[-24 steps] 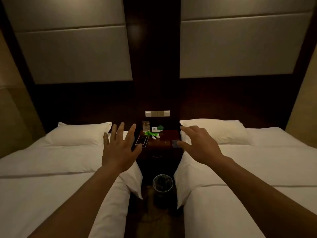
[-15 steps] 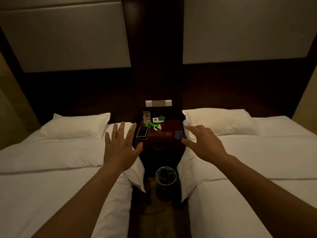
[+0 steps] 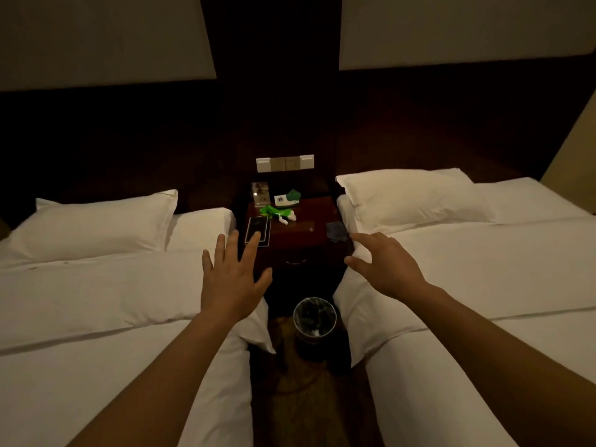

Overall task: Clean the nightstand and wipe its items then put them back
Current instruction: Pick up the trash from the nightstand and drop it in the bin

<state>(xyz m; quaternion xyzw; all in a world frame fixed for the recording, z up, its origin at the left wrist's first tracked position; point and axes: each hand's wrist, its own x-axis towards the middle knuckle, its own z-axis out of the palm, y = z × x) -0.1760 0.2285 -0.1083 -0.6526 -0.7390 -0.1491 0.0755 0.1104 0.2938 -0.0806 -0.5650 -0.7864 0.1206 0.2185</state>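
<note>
We have both hands out, empty: left hand (image 3: pixel 233 283) fingers spread wide, right hand (image 3: pixel 388 267) loosely open. Nightstand (image 3: pixel 301 233) sits ahead between the two beds, holding a dark tablet (image 3: pixel 257 230), green item (image 3: pixel 274 210), small frame (image 3: pixel 260 194). Bin (image 3: pixel 314 321) on floor below.

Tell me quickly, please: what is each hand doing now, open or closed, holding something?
Left hand: open, fingers spread, holding nothing.
Right hand: open, fingers loosely extended, holding nothing.
</note>
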